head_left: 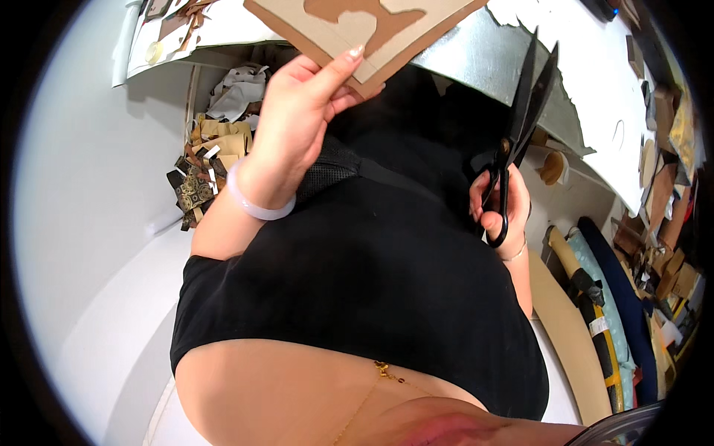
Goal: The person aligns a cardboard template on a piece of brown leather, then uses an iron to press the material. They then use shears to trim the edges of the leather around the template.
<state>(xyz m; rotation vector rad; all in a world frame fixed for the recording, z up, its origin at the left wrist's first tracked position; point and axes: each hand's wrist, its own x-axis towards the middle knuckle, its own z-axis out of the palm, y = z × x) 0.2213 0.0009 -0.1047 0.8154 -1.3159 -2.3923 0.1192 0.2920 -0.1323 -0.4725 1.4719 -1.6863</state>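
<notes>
My left hand [294,111] grips the near corner of a brown sheet [321,46], thumb on top and fingers underneath. Lying on that sheet is a flat beige piece [398,50] with curved cut-out openings through which brown shows. The sheet runs out of view at the top, so its far part is hidden. On the right, my right hand [515,204] is closed around the handles of large black scissors [506,146]. Their long blades point upward and stand slightly apart, with nothing between them. The scissors are apart from the sheet.
A worktable with a metal-grey surface [476,70] and white sheeting [610,82] spans the far side. Scraps [197,186] are heaped at the left below the table. Fabric rolls [613,297] lean at the right, beside stacked brown offcuts [669,275]. A white wall [74,186] bounds the left.
</notes>
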